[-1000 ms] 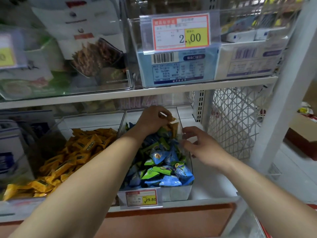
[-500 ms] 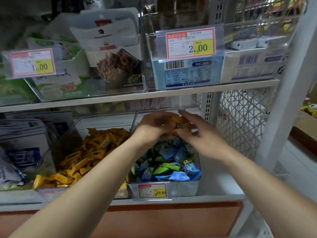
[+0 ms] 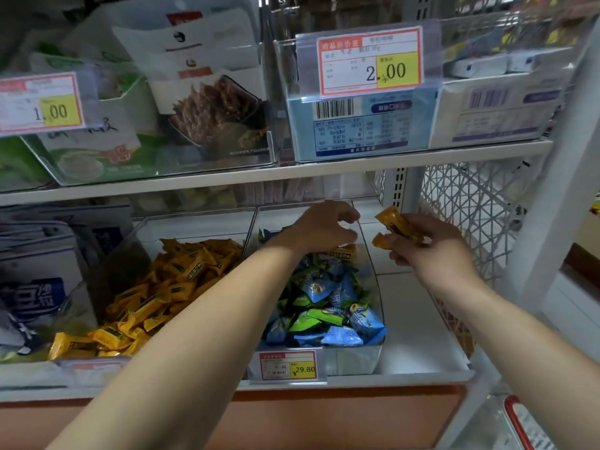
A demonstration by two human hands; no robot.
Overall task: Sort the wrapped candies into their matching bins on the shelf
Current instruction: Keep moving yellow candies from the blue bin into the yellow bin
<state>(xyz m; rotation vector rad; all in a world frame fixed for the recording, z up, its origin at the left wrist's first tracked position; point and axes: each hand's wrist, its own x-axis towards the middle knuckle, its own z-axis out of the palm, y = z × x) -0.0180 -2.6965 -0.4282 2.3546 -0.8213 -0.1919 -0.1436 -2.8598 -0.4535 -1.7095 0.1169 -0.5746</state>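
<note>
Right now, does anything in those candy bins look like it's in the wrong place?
Yes. A yellow candy lies at the back of the blue-and-green bin, just below the left hand. Its kind fills the yellow bin alongside. The right hand holds two more yellow candies.

We are working bare-armed: our left forearm [image 3: 201, 319] and right forearm [image 3: 506, 323] are showing uncovered skin from the near edge up to the wrists. Our left hand [image 3: 319, 227] and right hand [image 3: 431, 251] are going bare too.
</note>
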